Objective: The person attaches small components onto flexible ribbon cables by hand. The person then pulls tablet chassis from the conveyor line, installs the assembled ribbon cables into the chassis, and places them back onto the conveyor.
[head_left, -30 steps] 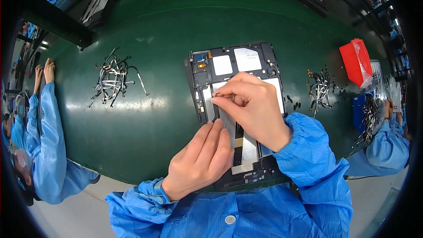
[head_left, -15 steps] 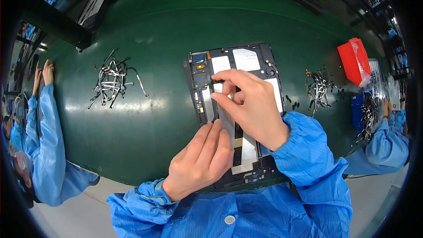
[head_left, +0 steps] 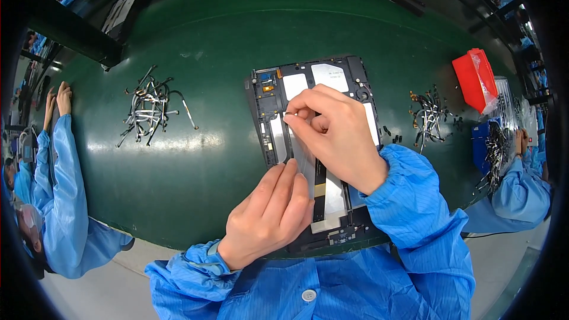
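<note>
An opened tablet (head_left: 353, 71) lies in front of me, its dark frame, white panels and small circuit parts showing. My right hand (head_left: 341, 136) is over its middle, thumb and forefinger pinched together; whatever is between them is too small to make out. Lower down, my left hand (head_left: 267, 216) has its fingers bunched, the tips against the tablet's left part and hiding what they press or hold. A thin dark strip (head_left: 289, 142) runs along the tablet between the two sets of fingertips. Beneath the right wrist, a black ribbon cable (head_left: 320, 195) shows.
On the green table (head_left: 207, 201), a pile of flat cables (head_left: 151, 109) lies left and another cable pile (head_left: 430, 115) right, beside small black pieces (head_left: 392, 136). Farther right stand a red bin (head_left: 474, 80) and a blue bin (head_left: 481, 148). Co-workers' blue sleeves (head_left: 68, 172) show at both sides.
My right thumb and forefinger, apart before, have closed into a pinch slightly lower on the tablet. My left hand has stayed nearly in place.
</note>
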Action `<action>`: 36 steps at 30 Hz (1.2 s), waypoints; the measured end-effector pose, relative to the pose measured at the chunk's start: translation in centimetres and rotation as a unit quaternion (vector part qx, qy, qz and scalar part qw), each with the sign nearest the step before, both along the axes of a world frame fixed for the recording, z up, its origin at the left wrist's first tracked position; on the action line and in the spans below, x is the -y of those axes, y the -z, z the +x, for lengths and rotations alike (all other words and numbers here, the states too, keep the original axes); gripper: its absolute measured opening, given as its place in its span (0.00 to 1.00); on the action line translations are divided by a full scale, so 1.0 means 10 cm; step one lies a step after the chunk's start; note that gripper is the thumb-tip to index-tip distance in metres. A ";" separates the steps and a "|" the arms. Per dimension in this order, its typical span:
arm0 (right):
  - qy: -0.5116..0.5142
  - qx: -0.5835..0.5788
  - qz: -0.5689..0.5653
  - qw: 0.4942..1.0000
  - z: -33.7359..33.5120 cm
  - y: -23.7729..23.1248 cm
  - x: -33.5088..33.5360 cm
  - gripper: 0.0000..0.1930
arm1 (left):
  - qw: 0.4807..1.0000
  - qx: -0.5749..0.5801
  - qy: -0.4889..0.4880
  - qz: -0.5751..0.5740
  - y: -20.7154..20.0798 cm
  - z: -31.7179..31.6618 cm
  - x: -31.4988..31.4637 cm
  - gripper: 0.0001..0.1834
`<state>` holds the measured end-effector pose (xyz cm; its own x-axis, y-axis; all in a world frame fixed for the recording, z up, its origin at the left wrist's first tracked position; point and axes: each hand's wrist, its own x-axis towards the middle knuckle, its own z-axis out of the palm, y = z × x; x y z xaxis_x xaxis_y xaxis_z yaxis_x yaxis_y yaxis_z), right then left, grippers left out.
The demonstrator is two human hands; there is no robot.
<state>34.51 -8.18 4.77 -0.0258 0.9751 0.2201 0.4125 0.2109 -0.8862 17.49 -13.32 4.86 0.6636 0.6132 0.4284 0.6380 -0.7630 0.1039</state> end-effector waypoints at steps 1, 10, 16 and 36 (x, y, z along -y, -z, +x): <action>0.000 0.000 0.000 1.000 0.00 -0.01 0.00 0.04 | 1.000 0.003 -0.001 -0.001 0.00 0.00 0.00 0.15; -0.004 0.051 0.008 0.999 0.01 -0.01 0.00 0.04 | 1.000 0.011 -0.010 0.007 0.01 0.02 0.00 0.12; 0.003 0.039 0.037 0.999 0.00 0.03 0.00 0.04 | 1.000 0.011 -0.011 0.006 0.00 0.02 0.00 0.12; 0.023 0.067 0.074 0.995 -0.03 0.04 0.03 0.04 | 1.000 0.010 -0.008 0.018 0.02 0.03 0.02 0.13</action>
<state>34.20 -8.53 4.33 -0.0206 0.9332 0.3587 0.5379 0.3127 -0.7829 17.78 -13.48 4.69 0.6457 0.6069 0.4634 0.6478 -0.7567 0.0884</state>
